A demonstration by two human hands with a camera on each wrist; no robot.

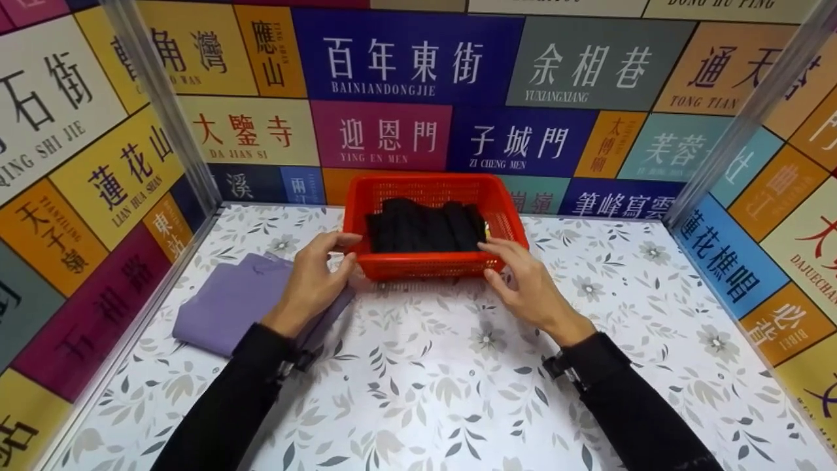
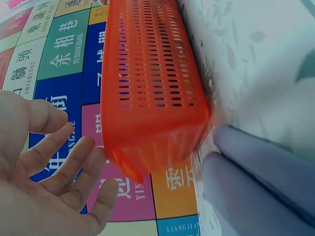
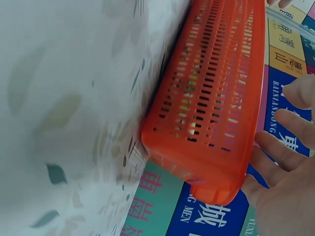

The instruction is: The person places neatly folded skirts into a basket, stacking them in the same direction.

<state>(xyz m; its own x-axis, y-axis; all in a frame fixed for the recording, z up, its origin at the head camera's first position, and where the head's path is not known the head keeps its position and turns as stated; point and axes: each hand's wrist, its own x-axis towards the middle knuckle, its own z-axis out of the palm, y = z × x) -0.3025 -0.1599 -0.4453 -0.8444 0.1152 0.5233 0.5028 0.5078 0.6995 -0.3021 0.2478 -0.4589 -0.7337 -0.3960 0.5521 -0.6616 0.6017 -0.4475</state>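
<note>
An orange-red plastic basket with slotted walls stands at the back of the table, holding folded black cloth. My left hand is at its front left corner, fingers loosely bent and holding nothing. In the left wrist view the spread fingers are beside the basket's end wall. At the front right corner is my right hand, thumb and fingers apart. The right wrist view shows its fingertips right at the basket rim. Folded purple cloth lies on the table under and left of my left forearm.
The table has a white cover with grey leaves and flowers. Walls of coloured sign panels rise behind the basket and on both sides, with metal posts at the corners. Something small and yellow shows inside the basket's right end.
</note>
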